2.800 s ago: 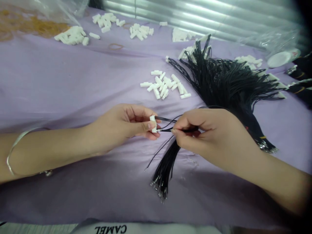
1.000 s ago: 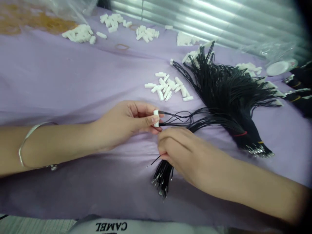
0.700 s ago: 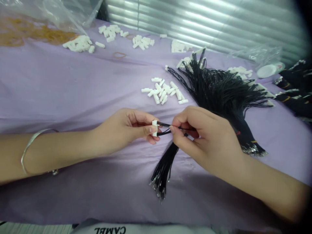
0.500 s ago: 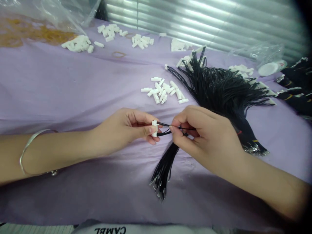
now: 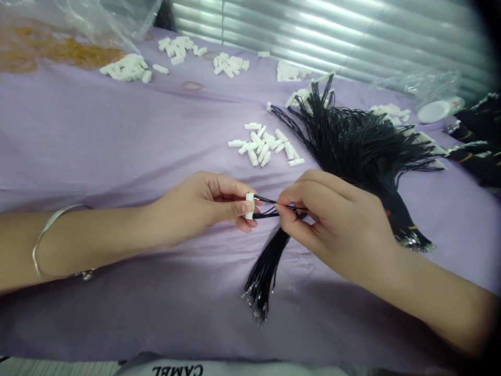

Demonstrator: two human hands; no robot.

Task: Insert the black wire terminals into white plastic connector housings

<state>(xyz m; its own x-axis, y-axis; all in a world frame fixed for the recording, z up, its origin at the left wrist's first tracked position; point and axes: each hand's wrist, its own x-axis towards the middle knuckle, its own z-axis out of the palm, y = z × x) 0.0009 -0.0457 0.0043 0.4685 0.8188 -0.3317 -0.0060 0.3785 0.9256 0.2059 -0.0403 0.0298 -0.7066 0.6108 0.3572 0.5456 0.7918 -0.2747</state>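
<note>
Between the thumb and fingers of my left hand point(image 5: 221, 203) is a small white connector housing point(image 5: 249, 206), held upright on its narrow side. Thin black wires point(image 5: 266, 200) run from its right side to my right hand point(image 5: 332, 211). That hand pinches a black wire between thumb and index finger, close to the housing. Below it a bundle of loose black wires point(image 5: 266, 277) with bare metal terminals at the ends lies on the cloth. Just beyond my hands is a small pile of white connector housings point(image 5: 261, 145).
A large heap of black wires with white connectors point(image 5: 352, 136) lies at the right on the purple cloth point(image 5: 117, 136). More white housings point(image 5: 127, 68) sit along the back. Yellow rubber bands point(image 5: 58, 49) and a plastic bag point(image 5: 113, 21) are at the back left; a round white container point(image 5: 434, 111) stands back right.
The left hand still holds the connector housing and the right still pinches a wire. The right hand has shifted very slightly to the right; the whole view has also shifted a little.
</note>
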